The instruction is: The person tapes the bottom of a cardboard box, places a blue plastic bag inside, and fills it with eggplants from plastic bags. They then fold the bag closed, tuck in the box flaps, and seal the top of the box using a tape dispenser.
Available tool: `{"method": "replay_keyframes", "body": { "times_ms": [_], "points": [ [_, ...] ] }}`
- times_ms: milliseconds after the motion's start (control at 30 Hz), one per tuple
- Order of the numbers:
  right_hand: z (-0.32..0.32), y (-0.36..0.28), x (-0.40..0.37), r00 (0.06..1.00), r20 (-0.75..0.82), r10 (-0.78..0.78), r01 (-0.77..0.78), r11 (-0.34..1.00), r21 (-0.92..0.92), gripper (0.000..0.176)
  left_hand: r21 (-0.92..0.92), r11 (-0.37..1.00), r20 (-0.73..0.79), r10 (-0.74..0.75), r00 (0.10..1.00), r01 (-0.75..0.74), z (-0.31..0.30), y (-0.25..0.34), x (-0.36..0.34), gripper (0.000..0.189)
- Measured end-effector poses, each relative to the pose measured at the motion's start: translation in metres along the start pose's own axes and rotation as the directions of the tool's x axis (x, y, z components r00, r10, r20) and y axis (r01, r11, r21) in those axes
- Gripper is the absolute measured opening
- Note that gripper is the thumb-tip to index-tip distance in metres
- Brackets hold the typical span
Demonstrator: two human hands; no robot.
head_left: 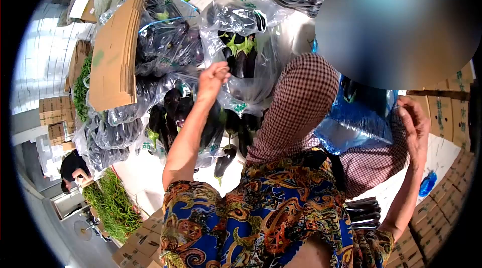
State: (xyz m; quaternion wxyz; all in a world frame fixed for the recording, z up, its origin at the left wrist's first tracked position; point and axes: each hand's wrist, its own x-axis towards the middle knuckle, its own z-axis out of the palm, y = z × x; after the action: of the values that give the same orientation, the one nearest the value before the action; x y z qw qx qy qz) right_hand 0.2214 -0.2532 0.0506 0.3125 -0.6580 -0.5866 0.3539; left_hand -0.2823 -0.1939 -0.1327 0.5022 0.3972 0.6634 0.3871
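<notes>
My left hand (213, 79) has its fingers curled together at the left edge of a clear plastic bag (248, 94). Whatever is in those fingers, if anything, cannot be made out. Dark purple eggplants (242, 62) with green caps show through the bag's opening beside this hand. My right hand (414, 117) is bent with its fingers apart, at the right edge of a blue plastic bag (356, 125) over my lap. At the top of the blue bag, part of a dark eggplant (350, 88) shows. Below my left forearm lie loose eggplants (226, 160).
Flattened cardboard sheets (115, 54) stand at the left against bagged eggplants (168, 42). Green peppers (113, 202) are heaped at the lower left, with a person (74, 170) beyond. Stacked cartons (442, 202) line the right side. A blurred patch covers the upper right.
</notes>
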Motion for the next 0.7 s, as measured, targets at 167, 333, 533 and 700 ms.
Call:
{"method": "replay_keyframes", "body": {
  "times_ms": [167, 333, 533, 700],
  "points": [
    [0.041, -0.047, 0.033, 0.974, 0.215, 0.075, -0.047, 0.99, -0.132, 0.025, 0.017, 1.0, 0.0, -0.023, 1.0, 0.023, 0.025, -0.039, 0.107, 0.022],
    [0.063, -0.043, 0.052, 0.939, 0.314, 0.139, -0.072, 0.974, -0.216, 0.027, 0.619, 0.774, -0.161, -0.036, 0.986, 0.13, 0.049, -0.078, 0.201, 0.029],
    [0.084, -0.03, 0.07, 0.879, 0.45, 0.156, -0.045, 0.968, -0.248, 0.029, 0.744, 0.61, -0.089, 0.495, 0.864, -0.273, 0.13, -0.157, 0.267, 0.046],
    [0.094, -0.012, 0.077, 0.853, 0.494, 0.169, -0.083, 0.978, -0.193, 0.029, 0.706, 0.559, 0.126, 0.505, 0.854, -0.435, 0.148, -0.141, 0.256, 0.058]
  ]
}}
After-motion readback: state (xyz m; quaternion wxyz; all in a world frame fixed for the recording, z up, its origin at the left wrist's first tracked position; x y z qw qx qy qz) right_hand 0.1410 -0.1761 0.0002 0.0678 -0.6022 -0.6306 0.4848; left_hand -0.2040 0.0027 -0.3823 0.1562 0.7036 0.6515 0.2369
